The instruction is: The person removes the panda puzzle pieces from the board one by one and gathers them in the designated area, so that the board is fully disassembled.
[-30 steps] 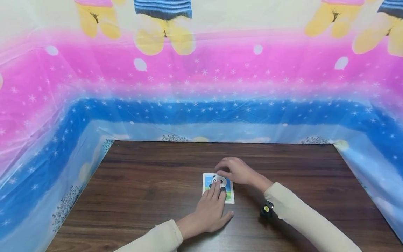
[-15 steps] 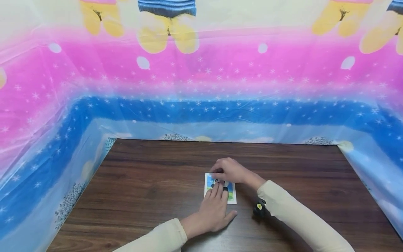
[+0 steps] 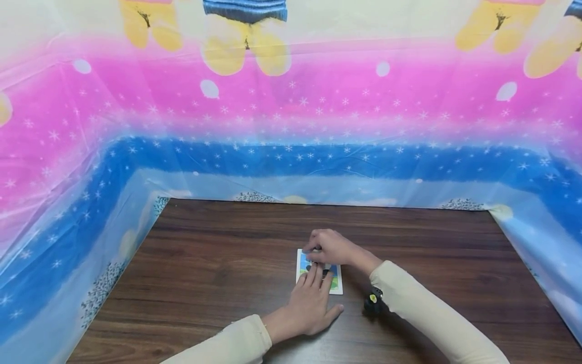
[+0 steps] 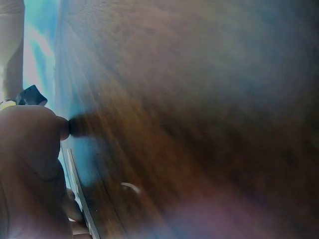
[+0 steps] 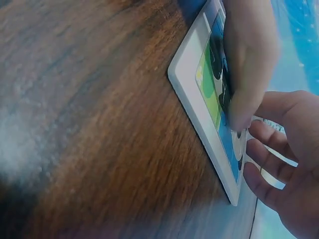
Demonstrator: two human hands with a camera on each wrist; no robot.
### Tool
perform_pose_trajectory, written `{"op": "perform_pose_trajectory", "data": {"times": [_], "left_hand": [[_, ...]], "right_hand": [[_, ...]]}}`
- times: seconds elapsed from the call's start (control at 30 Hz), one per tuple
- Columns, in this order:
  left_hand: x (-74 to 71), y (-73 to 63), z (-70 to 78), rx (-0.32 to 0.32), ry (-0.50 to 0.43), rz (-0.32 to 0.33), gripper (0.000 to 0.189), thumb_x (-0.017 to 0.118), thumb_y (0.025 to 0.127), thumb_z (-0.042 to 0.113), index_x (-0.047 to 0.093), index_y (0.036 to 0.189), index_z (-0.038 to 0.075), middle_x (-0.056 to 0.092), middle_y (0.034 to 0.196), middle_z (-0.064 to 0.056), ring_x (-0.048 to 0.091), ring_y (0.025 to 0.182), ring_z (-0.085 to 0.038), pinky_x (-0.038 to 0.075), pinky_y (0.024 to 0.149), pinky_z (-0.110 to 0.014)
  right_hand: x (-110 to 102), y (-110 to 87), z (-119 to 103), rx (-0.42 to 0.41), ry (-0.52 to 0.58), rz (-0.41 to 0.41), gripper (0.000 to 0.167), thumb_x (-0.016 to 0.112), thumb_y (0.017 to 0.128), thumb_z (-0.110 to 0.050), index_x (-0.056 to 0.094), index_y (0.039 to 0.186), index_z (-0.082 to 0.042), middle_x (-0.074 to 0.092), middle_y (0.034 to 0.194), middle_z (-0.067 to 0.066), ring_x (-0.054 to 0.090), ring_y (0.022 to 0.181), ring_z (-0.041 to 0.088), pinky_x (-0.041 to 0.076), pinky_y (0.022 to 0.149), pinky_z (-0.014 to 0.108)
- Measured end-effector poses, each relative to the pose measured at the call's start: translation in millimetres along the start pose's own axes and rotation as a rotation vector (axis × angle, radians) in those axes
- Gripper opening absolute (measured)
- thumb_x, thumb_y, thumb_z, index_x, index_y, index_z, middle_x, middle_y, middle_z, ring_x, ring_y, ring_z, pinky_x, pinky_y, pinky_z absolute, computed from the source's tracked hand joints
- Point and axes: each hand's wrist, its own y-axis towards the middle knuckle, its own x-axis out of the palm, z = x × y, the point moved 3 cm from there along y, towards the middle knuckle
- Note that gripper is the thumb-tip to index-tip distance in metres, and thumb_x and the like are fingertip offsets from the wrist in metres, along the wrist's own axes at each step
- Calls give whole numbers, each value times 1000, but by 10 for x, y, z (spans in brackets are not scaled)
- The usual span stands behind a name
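Note:
A small white-framed panda puzzle lies flat on the table, its panda picture on blue and green largely covered by both hands. My left hand rests across its lower part with straight fingers pressing on the picture, the thumb spread out to the right over the wood. At the far edge, my right hand grips the puzzle around the panda's head, fingers curled and thumb over the face. In the right wrist view, the right fingertips meet the far edge beside the left hand.
The dark wood table spreads around the hands. A patterned pink and blue cloth hangs along its back and sides. A small black device is strapped at the right wrist, low over the table.
My right hand has shifted slightly left over the panda's head, and its fingers have curled in closer. The left hand stays pressed on the puzzle. The head view has shifted a little.

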Motion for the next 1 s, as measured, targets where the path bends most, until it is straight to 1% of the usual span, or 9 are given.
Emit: {"op": "perform_pose_trajectory", "data": {"times": [0.13,0.33,0.53,0.73,0.83,0.93,1.0], "left_hand": [[8,3,-5,-3,6,-20,79,35,105,59,22,162,5,9,169,-24,13,157,-34,25,122,-48],[0,10,-8,4,21,-30,80,33,106,60,21,163,5,9,169,-24,13,157,-35,24,122,-48],[-26,16,-13,6,6,-40,80,35,105,59,22,162,5,11,169,-24,15,156,-35,24,122,-48],[-24,10,-18,10,-20,-49,80,35,105,60,21,163,5,11,169,-24,14,156,-35,24,122,-49],[-19,8,-22,8,-28,-54,80,35,105,60,20,163,5,10,169,-24,13,157,-35,23,123,-50],[-22,9,-21,7,-29,-54,81,35,105,60,20,163,5,10,169,-24,13,157,-35,23,122,-50],[-35,9,-20,7,-30,-48,81,36,105,60,21,163,5,10,169,-24,14,156,-36,24,122,-50]], "right_hand": [[-5,5,-4,-4,28,5,20,70,98,-17,78,115,-9,67,102,-1,58,80,5,52,69,23],[19,19,34,27,64,15,18,70,97,-16,78,114,-11,68,106,-1,62,89,8,54,76,26],[36,48,84,52,112,16,16,72,97,-13,76,112,-11,66,102,-4,60,88,8,54,77,27],[44,69,95,123,218,-7,11,73,95,-9,71,104,-14,65,92,-7,62,84,8,55,75,27],[41,74,87,120,254,-23,15,70,97,-8,71,111,-12,66,93,-6,63,84,8,55,75,28],[41,75,82,98,251,-53,21,65,100,-9,73,120,-13,66,95,-7,61,80,8,53,72,28],[40,76,85,82,248,-70,22,64,101,-9,74,121,-14,66,95,-7,59,76,8,52,69,28]]}}
